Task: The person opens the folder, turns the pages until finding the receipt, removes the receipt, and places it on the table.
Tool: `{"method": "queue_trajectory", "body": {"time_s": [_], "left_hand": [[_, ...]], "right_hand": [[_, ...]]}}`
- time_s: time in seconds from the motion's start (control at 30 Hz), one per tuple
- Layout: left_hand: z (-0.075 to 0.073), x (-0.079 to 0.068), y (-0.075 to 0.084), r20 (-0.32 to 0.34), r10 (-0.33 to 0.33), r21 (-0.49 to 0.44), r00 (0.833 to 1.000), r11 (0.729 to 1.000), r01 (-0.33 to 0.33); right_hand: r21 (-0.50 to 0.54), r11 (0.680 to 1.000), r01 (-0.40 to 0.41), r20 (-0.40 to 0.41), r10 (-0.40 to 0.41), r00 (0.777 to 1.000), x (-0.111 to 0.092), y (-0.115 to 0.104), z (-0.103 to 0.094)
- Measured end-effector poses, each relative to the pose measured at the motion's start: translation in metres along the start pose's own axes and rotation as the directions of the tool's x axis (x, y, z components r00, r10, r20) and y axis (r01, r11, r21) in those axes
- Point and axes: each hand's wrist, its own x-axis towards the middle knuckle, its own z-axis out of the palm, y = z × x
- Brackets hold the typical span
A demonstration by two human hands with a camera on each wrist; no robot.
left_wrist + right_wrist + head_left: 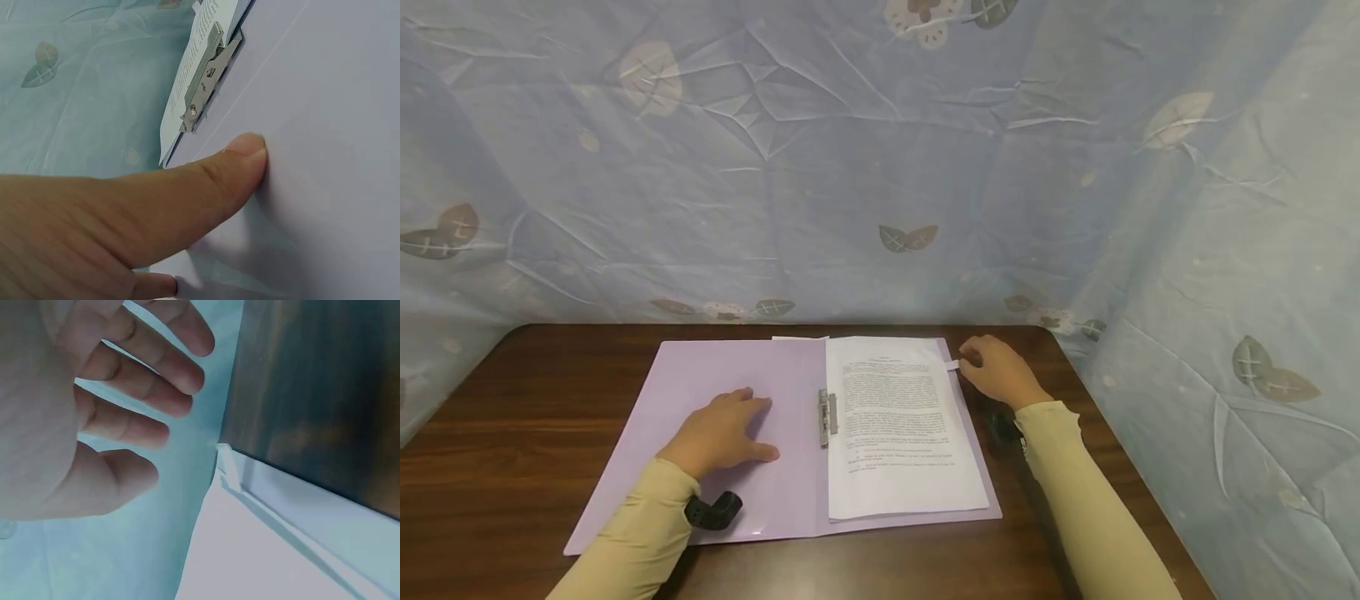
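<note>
A light purple folder (715, 367) lies spread open on the table, a metal clip (827, 417) near its spine. On its right side sits a stack of printed sheets (895, 433). A small white tab (952, 365) sticks out past the sheets' right edge, also visible as a pale strip (230, 467) in the right wrist view. My left hand (722, 432) rests on the left cover, thumb and fingers spread. Just right of the tab is my right hand (1000, 371), its fingers loosely bent and holding nothing in the right wrist view.
The dark wooden table (490, 450) extends around the folder. A light blue patterned curtain (820, 183) hangs behind the table and along its right side. Each wrist carries a black band, such as the left one (715, 510). A white edge (797, 337) shows behind the folder's top.
</note>
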Motion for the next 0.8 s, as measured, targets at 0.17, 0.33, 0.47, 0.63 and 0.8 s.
{"method": "queue_trajectory", "body": {"time_s": [0.17, 0.33, 0.47, 0.63, 0.8], "left_hand": [[0.002, -0.001, 0.000, -0.015, 0.006, 0.005, 1.000, 1.000, -0.006], [0.005, -0.001, 0.001, -0.027, 0.011, 0.003, 1.000, 1.000, -0.011], [0.008, 0.000, 0.003, -0.037, 0.011, 0.004, 0.999, 1.000, -0.011], [0.013, 0.000, 0.009, -0.031, 0.014, -0.002, 0.999, 1.000, -0.014], [0.013, -0.002, 0.018, -0.035, 0.030, 0.003, 0.999, 1.000, -0.030]], "right_hand": [[-0.001, 1.000, 0.020, 0.053, -0.020, 0.998, 0.024, -0.007, -0.001], [-0.029, 0.999, 0.027, 0.115, -0.023, 0.993, 0.043, -0.011, 0.004], [-0.072, 0.997, 0.016, 0.148, -0.006, 0.989, 0.053, -0.014, 0.011], [-0.189, 0.982, -0.024, 0.173, 0.057, 0.983, 0.057, -0.014, 0.019], [-0.253, 0.966, -0.058, 0.170, 0.104, 0.980, 0.053, -0.014, 0.024]]}}
